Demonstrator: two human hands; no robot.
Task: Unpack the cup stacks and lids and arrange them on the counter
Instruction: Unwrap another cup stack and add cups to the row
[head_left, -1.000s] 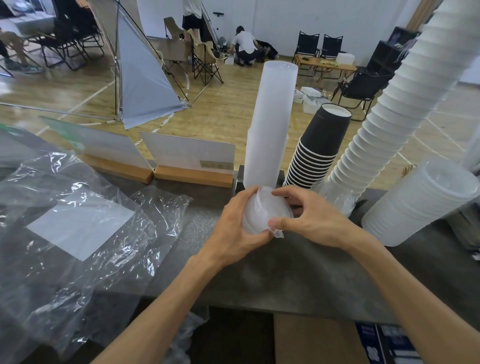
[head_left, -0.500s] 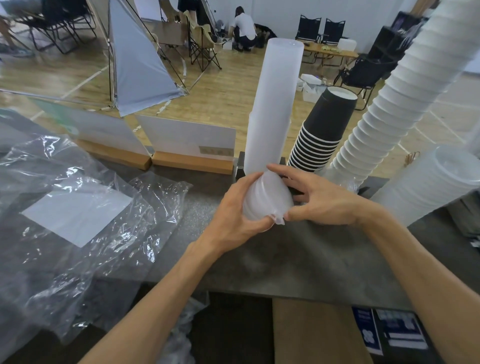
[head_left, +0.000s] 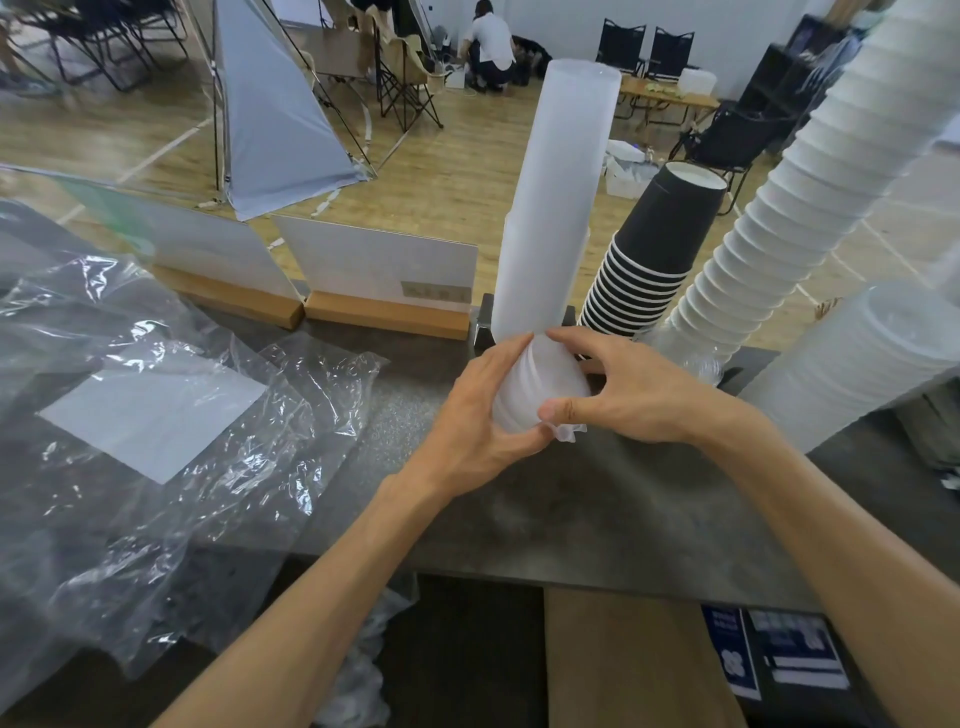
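A short stack of translucent lids (head_left: 537, 387) in thin plastic wrap sits on the dark counter (head_left: 597, 509), held between both hands. My left hand (head_left: 475, 415) curls round its left side. My right hand (head_left: 628, 387) grips its right side, thumb pressing near a crumpled tag of wrap (head_left: 569, 432). Right behind stands a tall frosted cup stack (head_left: 558, 202). A black cup stack (head_left: 652, 260), a long white cup stack (head_left: 795, 197) and a white lid stack (head_left: 878, 358) lean to the right.
Crumpled clear plastic bags (head_left: 145, 415) cover the counter's left part. Two sign holders on wooden bases (head_left: 384, 312) stand along the far edge. A cardboard box (head_left: 634, 654) sits below the counter's front edge. Chairs and a crouching person are far off on the wooden floor.
The view has tipped down a little. Both hands keep their hold on the lid stack, which has shifted slightly closer to the tall frosted stack.
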